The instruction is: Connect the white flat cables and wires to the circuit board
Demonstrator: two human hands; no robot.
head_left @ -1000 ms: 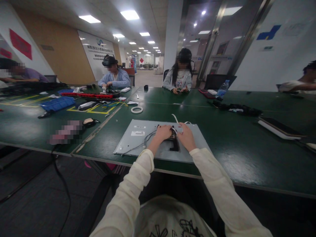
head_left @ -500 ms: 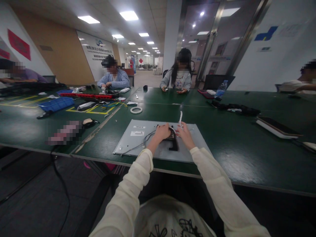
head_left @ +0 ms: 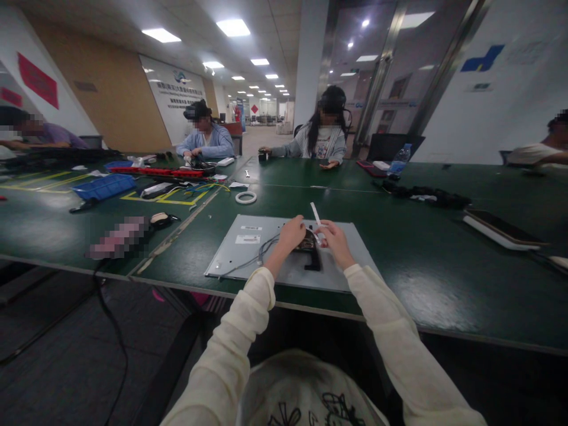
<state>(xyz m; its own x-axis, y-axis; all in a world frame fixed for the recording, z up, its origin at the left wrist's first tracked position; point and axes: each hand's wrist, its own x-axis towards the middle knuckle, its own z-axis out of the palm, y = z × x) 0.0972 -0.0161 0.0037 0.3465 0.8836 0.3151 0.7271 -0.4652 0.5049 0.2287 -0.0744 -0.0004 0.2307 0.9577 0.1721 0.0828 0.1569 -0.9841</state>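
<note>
White strip (head_left: 315, 213), pinched in the right grip (head_left: 336, 241), had tipped leftward, seemingly loose above it; the left grip (head_left: 290, 233) I couldn't tell.

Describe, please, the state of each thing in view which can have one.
Grey panel: lying flat on the table.
White strip: pinched in the right grip, upper end free.
Left grip: curled over the panel; hold unclear.
Grey cables: slack across the panel.
White ring: lying flat.
Wrench: lying flat.
Bottle: standing.
Blue tray: open-topped.
Ceiling lights: lit.
</note>
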